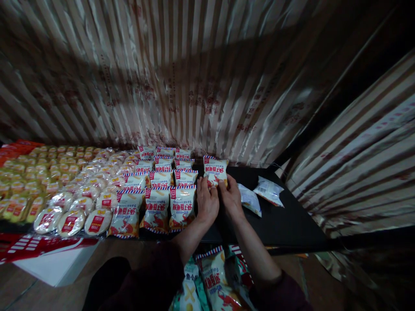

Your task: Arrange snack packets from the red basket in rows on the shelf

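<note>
A small snack bag with red lettering and a striped top edge is at the back of the black table, its front facing me. My left hand grips its lower left side, and my right hand closes on the lower right. Just left of my hands are rows of matching snack bags, the nearest one facing me at the front. Right of my right hand, a bag lies back side up, with another pale bag beyond it. My fingertips partly cover the held bag's bottom edge.
Round wrapped crackers and yellow packaged snacks fill the left of the black table. A striped curtain hangs behind. Below the front edge are larger snack bags between my arms and a white box at left.
</note>
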The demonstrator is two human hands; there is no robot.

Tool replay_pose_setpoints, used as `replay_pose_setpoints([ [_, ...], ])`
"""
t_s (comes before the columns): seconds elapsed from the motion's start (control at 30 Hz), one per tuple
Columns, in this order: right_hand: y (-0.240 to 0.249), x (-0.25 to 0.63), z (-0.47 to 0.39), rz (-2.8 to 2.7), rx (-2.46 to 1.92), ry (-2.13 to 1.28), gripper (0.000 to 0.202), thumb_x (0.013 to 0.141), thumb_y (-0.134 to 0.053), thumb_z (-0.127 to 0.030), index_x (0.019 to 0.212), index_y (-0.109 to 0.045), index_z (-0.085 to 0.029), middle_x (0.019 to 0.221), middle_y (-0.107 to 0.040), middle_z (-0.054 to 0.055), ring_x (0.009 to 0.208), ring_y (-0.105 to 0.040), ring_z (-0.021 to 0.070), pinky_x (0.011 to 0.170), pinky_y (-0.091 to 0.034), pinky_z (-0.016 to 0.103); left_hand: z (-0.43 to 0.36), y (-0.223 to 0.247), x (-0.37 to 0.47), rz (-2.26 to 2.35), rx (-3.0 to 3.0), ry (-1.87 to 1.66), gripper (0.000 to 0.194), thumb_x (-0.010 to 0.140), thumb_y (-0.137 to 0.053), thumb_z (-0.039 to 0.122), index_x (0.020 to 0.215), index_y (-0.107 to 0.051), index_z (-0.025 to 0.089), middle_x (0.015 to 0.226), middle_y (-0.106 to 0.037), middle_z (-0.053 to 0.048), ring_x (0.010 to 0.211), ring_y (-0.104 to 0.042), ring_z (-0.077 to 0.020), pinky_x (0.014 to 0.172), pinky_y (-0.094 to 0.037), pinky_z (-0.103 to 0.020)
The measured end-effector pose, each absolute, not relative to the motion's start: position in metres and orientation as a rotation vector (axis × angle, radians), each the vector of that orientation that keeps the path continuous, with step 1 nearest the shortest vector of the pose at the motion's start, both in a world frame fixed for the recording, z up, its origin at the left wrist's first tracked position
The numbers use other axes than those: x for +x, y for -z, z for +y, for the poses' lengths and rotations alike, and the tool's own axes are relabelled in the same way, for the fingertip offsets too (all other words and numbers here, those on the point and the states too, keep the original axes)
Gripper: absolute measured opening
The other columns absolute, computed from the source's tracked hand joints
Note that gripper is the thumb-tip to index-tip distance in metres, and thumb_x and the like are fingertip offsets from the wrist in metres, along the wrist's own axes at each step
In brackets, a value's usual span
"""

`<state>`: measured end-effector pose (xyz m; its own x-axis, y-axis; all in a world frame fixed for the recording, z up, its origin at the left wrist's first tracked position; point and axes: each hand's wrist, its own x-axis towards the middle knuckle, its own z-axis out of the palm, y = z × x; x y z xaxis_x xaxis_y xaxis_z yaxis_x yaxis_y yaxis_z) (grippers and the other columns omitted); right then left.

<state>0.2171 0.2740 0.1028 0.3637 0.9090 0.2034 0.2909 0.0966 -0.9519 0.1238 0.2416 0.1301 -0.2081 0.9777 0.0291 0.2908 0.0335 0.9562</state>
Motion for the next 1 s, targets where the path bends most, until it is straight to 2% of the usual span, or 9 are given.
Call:
replay_pose_setpoints([
  [0.3,-0.107,0.222,0.316,-1.168,-1.462,-0.69,0.051,0.074,-0.058,-0.042,0.12,-0.058,-0.019,0.106,-0.07,0.007,0.094,-0.065,0.0233,0.088,-0.05,0.04,0.267,-0.136,0.135,1.606,1.235,-1.184,0.052,0.089,-0.039,0.026,0.139,-0.04,0.008,0.152,-0.031,-0.017,0.144,-0.022,-0.0227,0.118,-0.018,-0.037],
  [0.5,-0.102,0.219,0.341,-1.11,-1.577,-0.672,0.043,0.072,-0.06,-0.035,0.112,-0.063,-0.02,0.095,-0.072,0.005,0.087,-0.066,0.022,0.087,-0.05,0.039,0.287,-0.125,0.144,1.667,1.262,-1.226,0.05,0.088,-0.041,0.024,0.135,-0.045,0.01,0.152,-0.033,-0.015,0.143,-0.025,-0.0236,0.118,-0.02,-0.039],
  [0.7,-0.096,0.22,0.359,-1.064,-1.635,-0.645,0.039,0.069,-0.062,-0.03,0.106,-0.065,-0.019,0.096,-0.072,0.006,0.091,-0.066,0.0227,0.089,-0.048,0.038,0.297,-0.116,0.147,1.69,1.293,-1.223,0.045,0.09,-0.039,0.025,0.131,-0.051,0.01,0.151,-0.033,-0.015,0.142,-0.026,-0.0239,0.118,-0.02,-0.039],
  [0.87,-0.084,0.219,0.367,-1.043,-1.636,-0.675,0.035,0.068,-0.063,-0.031,0.1,-0.065,-0.019,0.085,-0.072,0.005,0.082,-0.067,0.0223,0.082,-0.051,0.036,0.303,-0.113,0.149,1.734,1.277,-1.178,0.046,0.09,-0.037,0.024,0.13,-0.052,0.006,0.15,-0.034,-0.018,0.142,-0.027,-0.0254,0.117,-0.02,-0.04],
  [1.0,-0.072,0.215,0.373,-1.063,-1.59,-0.716,0.035,0.069,-0.062,-0.033,0.1,-0.064,-0.019,0.082,-0.071,0.005,0.079,-0.067,0.0212,0.079,-0.053,0.035,0.308,-0.109,0.147,1.761,1.28,-1.191,0.043,0.09,-0.039,0.023,0.126,-0.056,0.009,0.149,-0.038,-0.017,0.14,-0.032,-0.0249,0.117,-0.023,-0.04],
])
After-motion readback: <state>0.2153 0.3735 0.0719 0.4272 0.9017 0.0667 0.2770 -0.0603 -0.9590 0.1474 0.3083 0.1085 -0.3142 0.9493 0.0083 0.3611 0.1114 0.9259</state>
